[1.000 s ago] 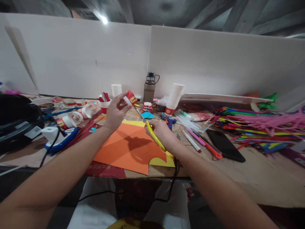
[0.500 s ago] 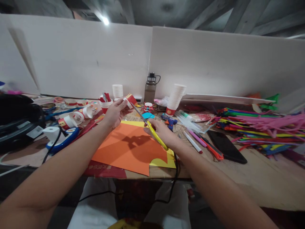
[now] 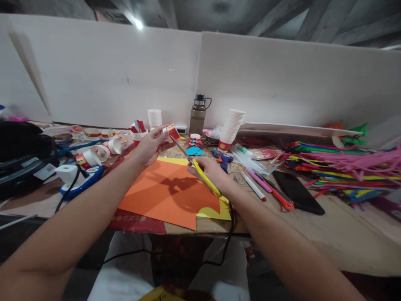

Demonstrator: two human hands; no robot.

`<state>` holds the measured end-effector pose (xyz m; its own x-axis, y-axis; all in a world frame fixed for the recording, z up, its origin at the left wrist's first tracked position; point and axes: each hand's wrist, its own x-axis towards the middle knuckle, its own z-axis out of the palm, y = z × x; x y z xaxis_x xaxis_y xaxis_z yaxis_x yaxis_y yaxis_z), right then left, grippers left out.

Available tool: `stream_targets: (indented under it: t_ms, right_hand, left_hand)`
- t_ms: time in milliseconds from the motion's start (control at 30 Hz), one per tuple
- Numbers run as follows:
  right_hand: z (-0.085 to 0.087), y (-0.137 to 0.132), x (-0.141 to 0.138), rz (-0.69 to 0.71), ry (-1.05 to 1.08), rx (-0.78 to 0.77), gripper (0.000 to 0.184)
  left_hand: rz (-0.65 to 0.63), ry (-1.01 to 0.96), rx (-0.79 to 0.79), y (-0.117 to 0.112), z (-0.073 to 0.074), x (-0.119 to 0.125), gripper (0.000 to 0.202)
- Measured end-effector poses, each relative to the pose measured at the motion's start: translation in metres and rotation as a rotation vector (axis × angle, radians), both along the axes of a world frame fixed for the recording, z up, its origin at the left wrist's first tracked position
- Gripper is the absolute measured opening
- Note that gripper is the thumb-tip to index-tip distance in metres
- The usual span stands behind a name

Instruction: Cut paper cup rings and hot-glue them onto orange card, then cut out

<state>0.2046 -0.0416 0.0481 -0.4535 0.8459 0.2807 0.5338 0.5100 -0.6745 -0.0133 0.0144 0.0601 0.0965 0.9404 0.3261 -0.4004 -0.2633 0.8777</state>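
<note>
My left hand (image 3: 152,144) pinches a small red and white piece of paper cup (image 3: 173,131) above the table. In my right hand (image 3: 208,171) is a pair of scissors (image 3: 203,174) with yellow handles, its blades pointing up and left, the tips at the cup piece. Whether the blades are apart is too small to tell. Below both hands lies a sheet of orange paper (image 3: 156,196), partly over a yellow sheet (image 3: 206,213). Shadows of my hands fall on the orange sheet. Blue paper circles (image 3: 194,151) lie just beyond the scissors.
Stacked paper cups (image 3: 232,129) and a water bottle (image 3: 197,115) stand at the back. To the right are a blue glue gun (image 3: 224,160), pens (image 3: 253,186), a black phone (image 3: 297,192) and colourful pipe cleaners (image 3: 344,163). A power strip (image 3: 83,184) and cut cup rings (image 3: 89,158) lie left.
The cup piece in my left hand has turned slightly and shows less of its white side. The scissors have barely moved, their tips still at it.
</note>
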Motion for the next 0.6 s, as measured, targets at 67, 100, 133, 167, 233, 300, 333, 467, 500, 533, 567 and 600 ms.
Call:
stream_targets:
  t_ms: [67, 100, 133, 167, 233, 300, 333, 467, 500, 533, 567, 600]
  right_hand:
    - [-0.0012, -0.0008, -0.0015, -0.018, 0.026, -0.007, 0.025]
    - [-0.0016, -0.0010, -0.0021, -0.027, 0.029, -0.007, 0.026]
    - [-0.0019, -0.0012, -0.0026, -0.034, 0.030, -0.001, 0.026]
    - [-0.0019, -0.0013, -0.0029, -0.042, 0.027, 0.009, 0.026]
    - [-0.0018, -0.0016, -0.0036, -0.059, 0.023, 0.028, 0.024]
    - [-0.0020, -0.0020, -0.0045, -0.072, 0.028, 0.031, 0.023]
    - [-0.0024, -0.0022, -0.0051, -0.075, 0.030, 0.031, 0.022]
    - [-0.0051, -0.0029, -0.0071, -0.084, 0.023, 0.063, 0.025]
    - [-0.0058, -0.0031, -0.0074, -0.091, 0.019, 0.079, 0.026]
    - [-0.0063, -0.0033, -0.0076, -0.096, 0.017, 0.099, 0.026]
    - [-0.0066, -0.0035, -0.0078, -0.099, 0.017, 0.122, 0.026]
    - [-0.0065, -0.0039, -0.0080, -0.100, 0.016, 0.147, 0.025]
  left_hand:
    - [-0.001, 0.003, 0.005, 0.0003, -0.0018, 0.0022, 0.037]
    - [-0.009, 0.001, 0.002, 0.0003, -0.0025, 0.0033, 0.037]
    - [-0.018, -0.004, -0.004, 0.0002, -0.0029, 0.0044, 0.037]
    - [-0.024, -0.015, -0.010, 0.0001, -0.0032, 0.0054, 0.035]
    - [-0.029, -0.041, -0.020, -0.0002, -0.0031, 0.0071, 0.031]
    - [-0.024, -0.055, -0.027, -0.0002, -0.0028, 0.0081, 0.028]
    - [-0.021, -0.055, -0.031, -0.0002, -0.0027, 0.0084, 0.028]
    - [-0.012, -0.043, -0.052, 0.0002, -0.0024, 0.0086, 0.025]
    - [-0.012, -0.044, -0.055, 0.0002, -0.0023, 0.0086, 0.023]
    - [-0.014, -0.047, -0.055, 0.0002, -0.0021, 0.0085, 0.021]
    - [-0.016, -0.051, -0.054, 0.0002, -0.0020, 0.0084, 0.020]
    - [-0.019, -0.055, -0.052, 0.0002, -0.0018, 0.0083, 0.019]
